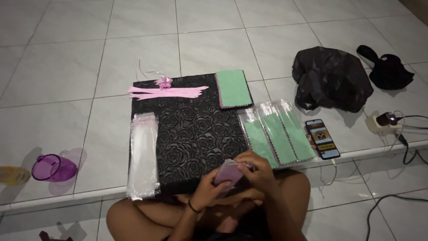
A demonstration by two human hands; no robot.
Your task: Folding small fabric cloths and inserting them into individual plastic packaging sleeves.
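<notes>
Both my hands meet over the near edge of a black rose-embossed mat [187, 125]. My left hand [206, 189] holds a small pink cloth [228, 172] from below, and my right hand [254, 167] pinches its upper edge. On the mat's left edge lies a stack of clear plastic sleeves [143, 154]. A pile of green cloths with pink trim [233, 88] rests at the far right corner, and pink ribbon strips with a bow [166, 90] lie along the far edge. Right of the mat sit three sleeved green cloths [276, 134].
A phone with a lit screen [322, 139] lies right of the sleeved cloths. Behind it sits a black plastic bag [332, 78], then a black pouch [390, 71]. A power strip with plugs and cables [388, 121] is at the right. A purple cup [52, 168] stands at left.
</notes>
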